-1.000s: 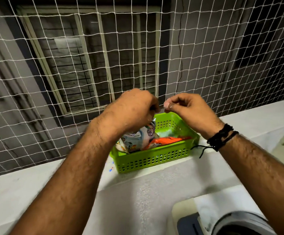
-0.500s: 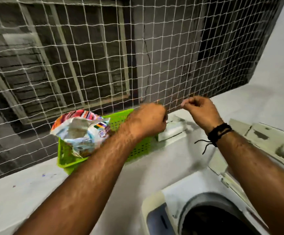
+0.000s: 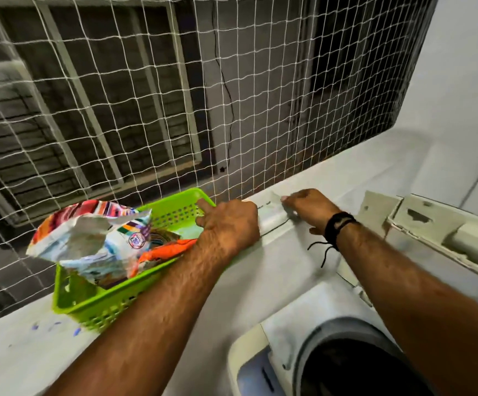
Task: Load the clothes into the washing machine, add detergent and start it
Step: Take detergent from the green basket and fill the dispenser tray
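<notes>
- Left hand (image 3: 229,224), centre frame, fingers curled, index resting on the rim of the lime-green perforated plastic basket (image 3: 89,302); cannot tell whether it holds anything.
- Right hand (image 3: 306,205) pinches a pale flat sachet-like strip (image 3: 272,214) on the white ledge (image 3: 360,167); what the strip is stays unclear.
- Torn, multicoloured detergent packet (image 3: 95,238) lies in the basket, left of centre.
- White top-loading washing machine (image 3: 329,355), lower right, drum open and dark; no clothes discernible.
- Judgement: steady the strip with both hands and tear it clear of the drum, so nothing spills on the ledge.
</notes>
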